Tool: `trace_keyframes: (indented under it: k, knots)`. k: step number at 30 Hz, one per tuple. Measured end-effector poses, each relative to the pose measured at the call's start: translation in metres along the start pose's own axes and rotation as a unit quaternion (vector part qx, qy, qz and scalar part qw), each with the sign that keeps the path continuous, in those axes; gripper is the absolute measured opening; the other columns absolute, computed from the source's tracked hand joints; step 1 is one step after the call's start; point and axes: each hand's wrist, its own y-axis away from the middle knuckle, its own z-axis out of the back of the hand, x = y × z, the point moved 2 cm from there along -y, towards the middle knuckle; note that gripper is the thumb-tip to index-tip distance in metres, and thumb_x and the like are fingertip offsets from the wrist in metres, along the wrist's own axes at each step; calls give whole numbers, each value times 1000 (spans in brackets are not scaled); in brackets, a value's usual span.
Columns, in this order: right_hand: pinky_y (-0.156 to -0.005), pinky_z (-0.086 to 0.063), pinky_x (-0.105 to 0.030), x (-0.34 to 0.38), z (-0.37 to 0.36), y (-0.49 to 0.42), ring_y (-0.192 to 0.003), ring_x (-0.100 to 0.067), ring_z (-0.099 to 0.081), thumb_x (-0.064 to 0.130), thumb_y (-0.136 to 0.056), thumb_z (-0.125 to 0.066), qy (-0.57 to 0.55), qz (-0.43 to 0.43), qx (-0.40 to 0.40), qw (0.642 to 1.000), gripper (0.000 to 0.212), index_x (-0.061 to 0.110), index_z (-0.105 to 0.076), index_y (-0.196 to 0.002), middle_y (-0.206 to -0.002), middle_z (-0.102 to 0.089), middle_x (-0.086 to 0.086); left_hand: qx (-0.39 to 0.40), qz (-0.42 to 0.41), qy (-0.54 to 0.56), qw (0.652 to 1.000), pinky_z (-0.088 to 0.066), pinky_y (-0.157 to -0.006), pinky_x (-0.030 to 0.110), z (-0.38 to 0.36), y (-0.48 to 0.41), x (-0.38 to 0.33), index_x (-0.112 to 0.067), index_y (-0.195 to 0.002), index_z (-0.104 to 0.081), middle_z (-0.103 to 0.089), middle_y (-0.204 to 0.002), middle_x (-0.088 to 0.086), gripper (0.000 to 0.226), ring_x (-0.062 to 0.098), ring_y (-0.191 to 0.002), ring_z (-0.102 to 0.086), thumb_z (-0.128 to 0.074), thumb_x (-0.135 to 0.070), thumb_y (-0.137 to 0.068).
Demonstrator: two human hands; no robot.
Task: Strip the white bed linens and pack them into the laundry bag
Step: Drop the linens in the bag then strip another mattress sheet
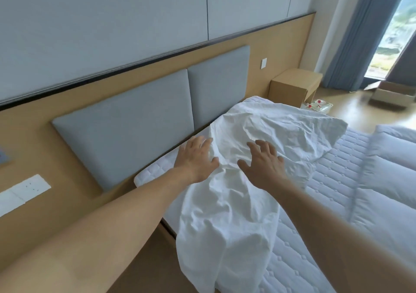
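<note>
Left hand (198,158) & right hand (263,165) are reaching, grips spread wide & holding nothing, over crumpled white fabric sheet (234,205) bunched on quilted white mattress (342,193); grabbing one fold only is prob. risking overhanging end dragging on wooden floor (345,103).

Sheet (243,214) lies on the mattress (342,193), headboard (135,121) behind it, nightstand (292,85) beyond the far corner
</note>
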Motion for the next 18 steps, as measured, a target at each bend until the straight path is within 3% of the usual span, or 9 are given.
trace_keyframes:
  k: [9, 18]
  knots:
    - [-116, -26, -57, -24, -73, -32, -152, -25, -8, 56, -97, -46, -23, -196, 36, 980, 71, 26, -22, -157, -163, -18, -1, 125, -103, 29, 986, -21, -118, 45, -82, -104, 28, -22, -158, -15, -15, -165, 5, 69, 24, -150, -14, -40, -48, -98]
    - [-114, -25, -60, -93, -168, -62, -152, -23, -3, 57, -97, -43, -45, -297, 113, 947, 72, 27, -16, -157, -164, -12, 0, 217, -104, 20, 970, -23, -117, 46, -195, -161, 20, -25, -158, -14, -17, -163, 0, 70, 23, -148, -17, -40, -51, -98]
